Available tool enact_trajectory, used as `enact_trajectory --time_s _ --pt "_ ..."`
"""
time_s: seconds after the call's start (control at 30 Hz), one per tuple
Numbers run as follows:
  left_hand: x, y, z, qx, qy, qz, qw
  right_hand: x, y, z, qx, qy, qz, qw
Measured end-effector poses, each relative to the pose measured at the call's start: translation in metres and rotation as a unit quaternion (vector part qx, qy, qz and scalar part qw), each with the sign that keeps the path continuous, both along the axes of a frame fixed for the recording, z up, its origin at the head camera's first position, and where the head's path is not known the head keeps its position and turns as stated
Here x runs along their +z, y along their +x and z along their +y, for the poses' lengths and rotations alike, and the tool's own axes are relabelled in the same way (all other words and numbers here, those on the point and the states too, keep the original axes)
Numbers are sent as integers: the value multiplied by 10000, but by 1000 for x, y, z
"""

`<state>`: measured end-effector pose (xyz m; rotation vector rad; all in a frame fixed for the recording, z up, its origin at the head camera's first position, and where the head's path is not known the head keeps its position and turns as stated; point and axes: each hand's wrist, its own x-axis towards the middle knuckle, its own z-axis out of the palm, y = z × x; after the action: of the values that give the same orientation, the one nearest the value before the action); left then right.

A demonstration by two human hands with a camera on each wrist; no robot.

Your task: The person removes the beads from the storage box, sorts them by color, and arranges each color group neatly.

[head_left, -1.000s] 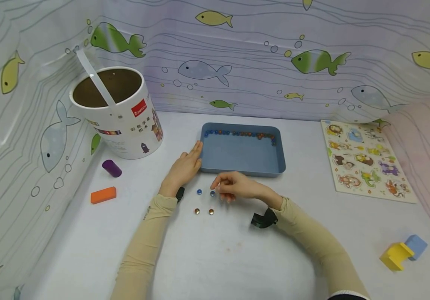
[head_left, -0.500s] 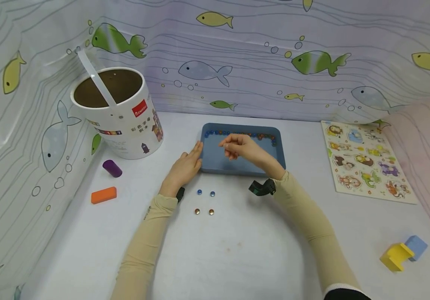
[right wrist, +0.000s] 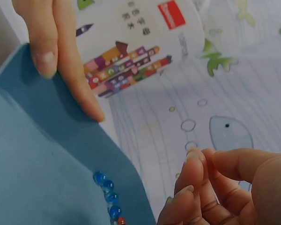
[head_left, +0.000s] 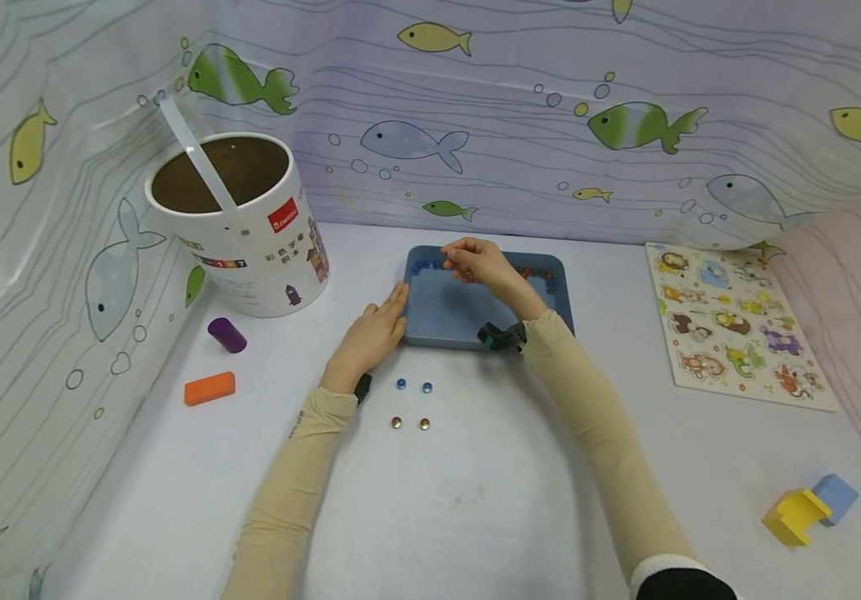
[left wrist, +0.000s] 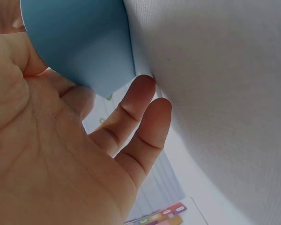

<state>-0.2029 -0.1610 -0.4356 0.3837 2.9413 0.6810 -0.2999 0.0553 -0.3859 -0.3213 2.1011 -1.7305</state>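
My left hand [head_left: 370, 337] lies at the left side of a shallow blue-grey tray [head_left: 448, 312]. Two of its fingers reach over the rim in the right wrist view, fairly straight. Above the tray's far side is my right hand [head_left: 484, 263], its thumb and index fingertips close together with nothing visible between them. A row of blue glass marbles [right wrist: 111, 197] and reddish marbles [head_left: 537, 272] runs along the far wall, partly hidden by that hand. On the table before the tray sit two blue marbles [head_left: 427, 387] and two copper-coloured marbles [head_left: 424, 424].
A big white bucket [head_left: 261, 258] with a handle stands at the back left. A purple cylinder [head_left: 227, 335] and an orange block [head_left: 209, 388] lie before it. On the right are a picture board [head_left: 738, 325], a yellow block [head_left: 792, 518] and a blue block [head_left: 836, 498].
My right hand has moved from beside the right blue marble on the table, up over the tray to its far side. My left hand stays at the tray's left edge.
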Motion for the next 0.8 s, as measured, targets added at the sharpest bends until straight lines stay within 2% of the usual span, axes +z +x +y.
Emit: enact_trajectory --time_s 0.2,0.43,0.6,0.8 --pt "0 -1 0 -16 -25 -11 10000 -14 -19 -3 -420 -74 -333 9985" --pt "0 -2 0 -24 -54 11 10000 -29 -32 -7 -716 -70 -599 9956" --pt "-2 -2 0 -8 -108 10 9999 -37 -36 -17 -683 327 -591 9954" --pt "-2 -2 0 16 -45 -4 10000 -43 -35 -39 -403 740 -383 9957"
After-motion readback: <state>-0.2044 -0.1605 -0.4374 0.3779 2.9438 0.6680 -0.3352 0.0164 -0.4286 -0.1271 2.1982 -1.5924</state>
